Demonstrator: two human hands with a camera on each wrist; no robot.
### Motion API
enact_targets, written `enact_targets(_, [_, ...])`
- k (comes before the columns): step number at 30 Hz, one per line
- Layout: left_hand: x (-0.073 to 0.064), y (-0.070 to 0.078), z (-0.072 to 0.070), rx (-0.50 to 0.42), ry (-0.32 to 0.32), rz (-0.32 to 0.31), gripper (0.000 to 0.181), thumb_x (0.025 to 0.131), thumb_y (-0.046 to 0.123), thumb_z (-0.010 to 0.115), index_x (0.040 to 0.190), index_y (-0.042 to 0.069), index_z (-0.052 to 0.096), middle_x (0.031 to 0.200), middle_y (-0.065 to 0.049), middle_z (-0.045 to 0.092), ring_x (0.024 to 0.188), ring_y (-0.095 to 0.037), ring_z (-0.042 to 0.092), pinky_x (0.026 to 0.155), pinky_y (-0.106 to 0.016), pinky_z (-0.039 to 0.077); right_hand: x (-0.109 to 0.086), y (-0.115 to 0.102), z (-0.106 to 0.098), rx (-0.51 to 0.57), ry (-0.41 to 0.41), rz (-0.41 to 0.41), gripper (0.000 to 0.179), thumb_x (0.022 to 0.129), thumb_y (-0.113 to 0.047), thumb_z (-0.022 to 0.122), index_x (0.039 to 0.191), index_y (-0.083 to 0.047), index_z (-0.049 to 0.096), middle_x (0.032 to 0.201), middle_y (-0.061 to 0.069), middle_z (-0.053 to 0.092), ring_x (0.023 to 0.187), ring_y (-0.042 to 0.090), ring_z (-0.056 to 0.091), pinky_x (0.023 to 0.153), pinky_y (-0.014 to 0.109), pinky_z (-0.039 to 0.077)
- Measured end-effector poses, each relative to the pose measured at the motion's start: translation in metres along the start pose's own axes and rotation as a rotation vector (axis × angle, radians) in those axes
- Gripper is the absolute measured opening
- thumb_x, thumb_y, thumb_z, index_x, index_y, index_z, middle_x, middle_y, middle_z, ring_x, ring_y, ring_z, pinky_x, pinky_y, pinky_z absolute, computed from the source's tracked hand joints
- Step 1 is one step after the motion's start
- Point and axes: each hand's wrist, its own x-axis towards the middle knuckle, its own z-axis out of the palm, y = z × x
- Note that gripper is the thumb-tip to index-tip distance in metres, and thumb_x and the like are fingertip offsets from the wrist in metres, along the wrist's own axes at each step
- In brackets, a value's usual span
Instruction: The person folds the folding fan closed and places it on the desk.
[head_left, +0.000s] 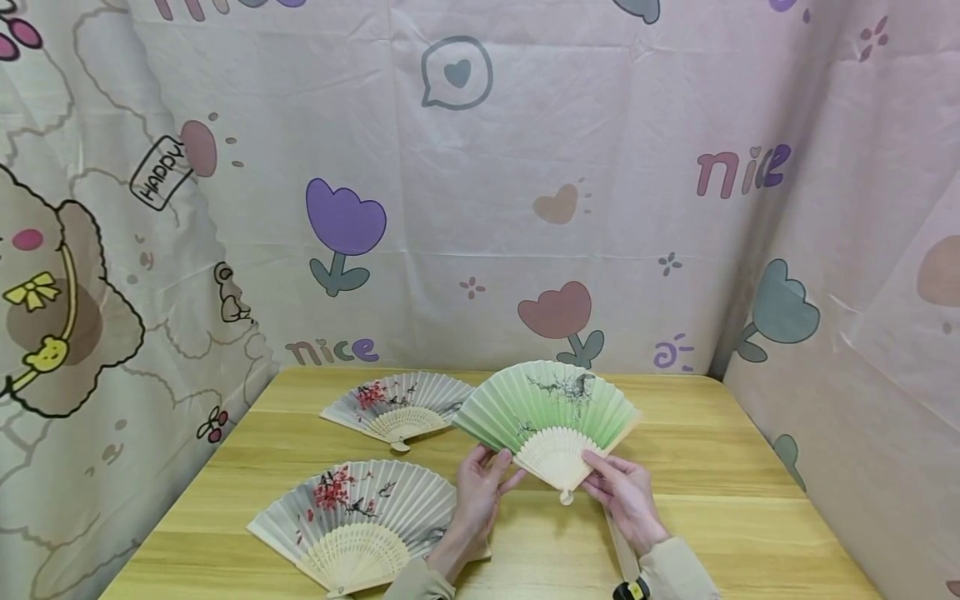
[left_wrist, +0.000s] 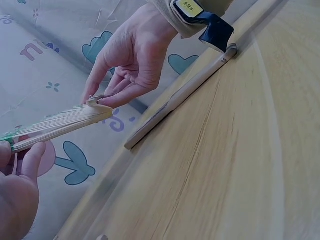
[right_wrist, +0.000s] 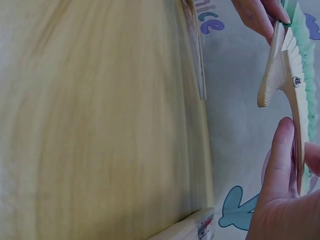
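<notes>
A green folding fan [head_left: 495, 408] is spread wide above the table, its pale ribs meeting at a pivot at the bottom. My left hand [head_left: 478, 492] pinches its left edge between thumb and fingers. On the right side, my right hand [head_left: 626, 500] grips the ribs, thumb in front. From the left wrist view the fan [left_wrist: 65, 125] appears nearly edge-on, raised off the wood. Beneath my right wrist lies a folded fan [head_left: 621, 546], also seen in the left wrist view as a narrow pale stick [left_wrist: 185, 97].
Two open grey-white fans with red blossoms lie at the left: a near fan [head_left: 360, 500], partly behind my left forearm, and a far fan [head_left: 397, 408], partly overlapped by the green one. The wooden table [head_left: 720, 467] meets a patterned cloth backdrop [head_left: 450, 208] behind and at both sides.
</notes>
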Motion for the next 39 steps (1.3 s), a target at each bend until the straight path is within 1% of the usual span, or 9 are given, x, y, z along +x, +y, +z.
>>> enact_targets(3, [0.0005,-0.0004,0.0004,0.008,-0.002,0.004,0.045,0.101,-0.001,0.053,0.141,-0.016,0.04,0.136,-0.029,0.052,0.121,-0.028,0.064,0.099,-0.037,0.061,0.0003,0.0004,-0.0001,-0.018,0.005,-0.003,0.02,0.094,-0.005,0.067,0.076,-0.015,0.07,0.069,-0.001,0.073,0.065,0.009,0.07,0.072,0.023,0.067])
enact_targets(7, [0.0009,-0.0012,0.0001,0.02,-0.023,0.013,0.046,0.102,0.0,0.051,0.142,-0.017,0.037,0.136,-0.029,0.052,0.123,-0.029,0.063,0.1,-0.038,0.061,0.0001,0.0,0.0004,-0.036,0.017,-0.012,0.018,0.093,-0.004,0.066,0.077,-0.014,0.069,0.069,-0.001,0.072,0.065,0.009,0.069,0.07,0.023,0.067])
enact_targets(10, [0.0014,-0.0013,-0.0001,0.018,-0.027,0.01,0.047,0.102,0.002,0.053,0.142,-0.016,0.037,0.132,-0.025,0.056,0.12,-0.026,0.064,0.1,-0.038,0.061,0.0006,0.0003,0.0007,-0.028,0.011,-0.023,0.019,0.093,-0.002,0.065,0.078,-0.014,0.068,0.069,-0.001,0.073,0.066,0.009,0.07,0.071,0.023,0.067])
enact_targets(14, [0.0016,-0.0012,-0.0003,-0.009,-0.017,-0.007,0.048,0.1,0.004,0.057,0.14,-0.015,0.04,0.124,-0.015,0.061,0.113,-0.019,0.067,0.099,-0.039,0.061,0.0011,0.0012,0.0007,0.0,-0.005,-0.033,0.021,0.094,0.0,0.063,0.079,-0.013,0.068,0.069,-0.001,0.073,0.067,0.008,0.07,0.071,0.024,0.068])
enact_targets(17, [0.0018,-0.0013,-0.0005,-0.028,-0.012,-0.015,0.048,0.099,0.005,0.06,0.138,-0.016,0.042,0.119,-0.011,0.063,0.108,-0.016,0.068,0.099,-0.04,0.062,0.0002,0.0012,0.0003,0.015,-0.01,-0.032,0.021,0.095,0.001,0.062,0.081,-0.013,0.069,0.071,0.0,0.074,0.068,0.008,0.071,0.072,0.023,0.068])
enact_targets(22, [0.0025,-0.0017,-0.0004,-0.039,-0.006,-0.011,0.05,0.099,0.007,0.062,0.138,-0.015,0.042,0.117,-0.009,0.063,0.106,-0.015,0.068,0.097,-0.04,0.062,-0.0016,0.0009,0.0001,0.023,-0.015,-0.026,0.019,0.096,0.0,0.062,0.085,-0.014,0.069,0.074,0.0,0.076,0.072,0.009,0.073,0.074,0.023,0.068])
enact_targets(27, [0.0036,-0.0021,-0.0002,-0.033,-0.004,-0.007,0.052,0.098,0.008,0.064,0.138,-0.015,0.041,0.116,-0.008,0.061,0.106,-0.015,0.068,0.096,-0.038,0.063,-0.0018,0.0017,0.0009,0.03,-0.02,-0.017,0.019,0.095,0.001,0.062,0.085,-0.013,0.07,0.075,0.0,0.076,0.072,0.009,0.073,0.076,0.024,0.068])
enact_targets(33, [0.0036,-0.0017,-0.0012,-0.015,0.0,-0.017,0.047,0.099,0.007,0.061,0.136,-0.015,0.042,0.117,-0.008,0.061,0.11,-0.018,0.067,0.096,-0.037,0.063,-0.002,0.0013,0.0011,0.015,-0.037,-0.012,0.015,0.095,-0.001,0.063,0.088,-0.012,0.069,0.075,0.0,0.075,0.072,0.009,0.072,0.075,0.024,0.068])
enact_targets(39, [0.0031,-0.002,-0.0019,-0.004,0.001,-0.012,0.046,0.101,0.005,0.056,0.14,-0.014,0.039,0.123,-0.012,0.059,0.121,-0.026,0.064,0.098,-0.038,0.062,-0.0022,0.0008,0.0027,0.0,-0.028,-0.014,0.01,0.095,-0.003,0.063,0.092,-0.011,0.069,0.077,0.002,0.076,0.074,0.012,0.074,0.076,0.027,0.068])
